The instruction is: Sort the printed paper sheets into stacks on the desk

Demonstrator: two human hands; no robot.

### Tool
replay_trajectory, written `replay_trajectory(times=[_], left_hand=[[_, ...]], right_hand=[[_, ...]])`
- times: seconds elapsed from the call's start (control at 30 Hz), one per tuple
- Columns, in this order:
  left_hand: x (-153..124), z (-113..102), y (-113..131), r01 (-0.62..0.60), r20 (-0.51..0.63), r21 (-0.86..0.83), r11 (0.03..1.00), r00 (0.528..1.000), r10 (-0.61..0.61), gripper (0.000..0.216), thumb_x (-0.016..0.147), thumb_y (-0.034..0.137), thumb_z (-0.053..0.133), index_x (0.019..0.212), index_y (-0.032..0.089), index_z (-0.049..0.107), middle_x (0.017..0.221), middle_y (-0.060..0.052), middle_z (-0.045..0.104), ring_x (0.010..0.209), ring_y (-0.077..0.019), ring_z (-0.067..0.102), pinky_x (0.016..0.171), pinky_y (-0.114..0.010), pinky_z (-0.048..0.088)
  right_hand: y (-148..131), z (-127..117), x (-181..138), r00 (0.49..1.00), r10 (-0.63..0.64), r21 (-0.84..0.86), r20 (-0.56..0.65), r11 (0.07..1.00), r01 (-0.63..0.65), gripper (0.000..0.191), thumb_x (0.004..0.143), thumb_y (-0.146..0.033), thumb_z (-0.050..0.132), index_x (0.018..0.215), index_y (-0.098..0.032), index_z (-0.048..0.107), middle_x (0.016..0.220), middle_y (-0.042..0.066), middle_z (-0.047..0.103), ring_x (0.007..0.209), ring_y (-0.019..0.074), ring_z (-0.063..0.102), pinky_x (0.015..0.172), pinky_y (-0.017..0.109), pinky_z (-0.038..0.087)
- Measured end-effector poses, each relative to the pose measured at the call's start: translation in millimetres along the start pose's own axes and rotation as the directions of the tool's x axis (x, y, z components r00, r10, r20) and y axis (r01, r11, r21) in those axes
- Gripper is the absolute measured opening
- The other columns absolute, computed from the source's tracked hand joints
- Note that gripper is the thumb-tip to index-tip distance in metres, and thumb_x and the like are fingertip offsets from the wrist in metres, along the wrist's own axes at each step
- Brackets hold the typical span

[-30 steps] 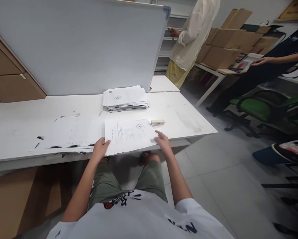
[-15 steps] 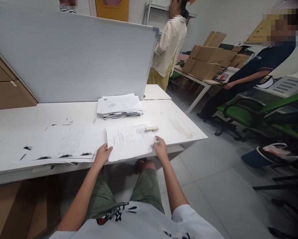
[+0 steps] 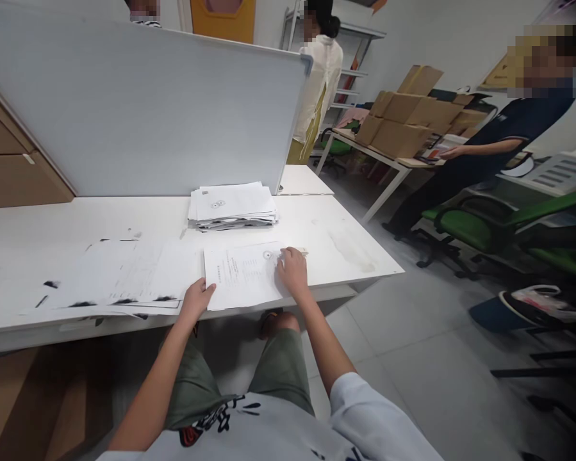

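The left hand (image 3: 197, 298) pinches the printed sheet's (image 3: 242, 275) near corner, while the right hand (image 3: 292, 272) closes over the stapler (image 3: 301, 251) beyond it.

A tall partition (image 3: 148, 109) is walling off the back of the surface (image 3: 345, 246), a paper stack (image 3: 232, 205) is blocking the middle and loose sheets (image 3: 124, 272) are covering the left, while the right stretch is lying bare.
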State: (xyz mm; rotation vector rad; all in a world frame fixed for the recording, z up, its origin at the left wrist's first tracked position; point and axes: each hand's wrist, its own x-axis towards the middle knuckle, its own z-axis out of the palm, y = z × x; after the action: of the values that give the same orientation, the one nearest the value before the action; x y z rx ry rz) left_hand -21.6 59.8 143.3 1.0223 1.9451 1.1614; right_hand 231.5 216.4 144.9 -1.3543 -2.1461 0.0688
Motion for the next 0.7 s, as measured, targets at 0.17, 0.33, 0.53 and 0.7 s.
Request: replay_trajectory(times=[0.17,0.33,0.53,0.7], left_hand=[[-3.5,-0.9,3.4,0.004,-0.009,0.034,0.999,1.0,-0.003,0.029,0.071,0.043,0.058,0.087,0.02,0.064,0.098,-0.011,0.075,0.095,-0.0291,0.07,0.074,-0.031,0.052],[-5.1,-0.3,7.1,0.008,-0.005,0.046,0.999,1.0,-0.007,0.028,0.071,0.044,0.055,0.084,0.021,0.062,0.097,-0.011,0.075,0.095,-0.0294,0.07,0.076,-0.032,0.051],[-4.5,-0.5,7.1,0.014,-0.013,0.029,0.999,1.0,-0.014,0.028,0.068,0.044,0.058,0.082,0.021,0.063,0.094,-0.01,0.076,0.093,-0.0294,0.07,0.074,-0.032,0.051],[-6.0,-1.1,9.4,0.004,-0.025,0.066,0.998,1.0,-0.002,0.026,0.069,0.044,0.058,0.079,0.021,0.063,0.089,-0.008,0.076,0.089,-0.029,0.07,0.074,-0.033,0.051]], right_hand=[[11.3,7.3,-1.4,0.999,-0.014,0.06,-0.039,0.998,0.017,0.04,0.085,-0.018,0.045,0.121,-0.01,0.061,0.126,0.019,0.059,0.118,0.0298,0.05,0.101,0.044,0.039],[16.0,7.0,-0.2,0.999,-0.016,0.108,-0.046,0.994,0.021,0.038,0.086,-0.018,0.044,0.117,-0.012,0.064,0.122,0.018,0.061,0.114,0.0291,0.053,0.098,0.043,0.042],[18.5,9.7,-1.5,0.997,0.001,0.168,-0.08,0.986,0.012,0.037,0.087,-0.017,0.042,0.116,-0.013,0.065,0.122,0.017,0.063,0.115,0.0278,0.054,0.099,0.043,0.042],[19.7,10.6,-1.6,0.997,0.015,0.178,-0.081,0.984,-0.001,0.037,0.087,-0.017,0.042,0.115,-0.013,0.066,0.121,0.016,0.064,0.115,0.027,0.055,0.099,0.042,0.042]])
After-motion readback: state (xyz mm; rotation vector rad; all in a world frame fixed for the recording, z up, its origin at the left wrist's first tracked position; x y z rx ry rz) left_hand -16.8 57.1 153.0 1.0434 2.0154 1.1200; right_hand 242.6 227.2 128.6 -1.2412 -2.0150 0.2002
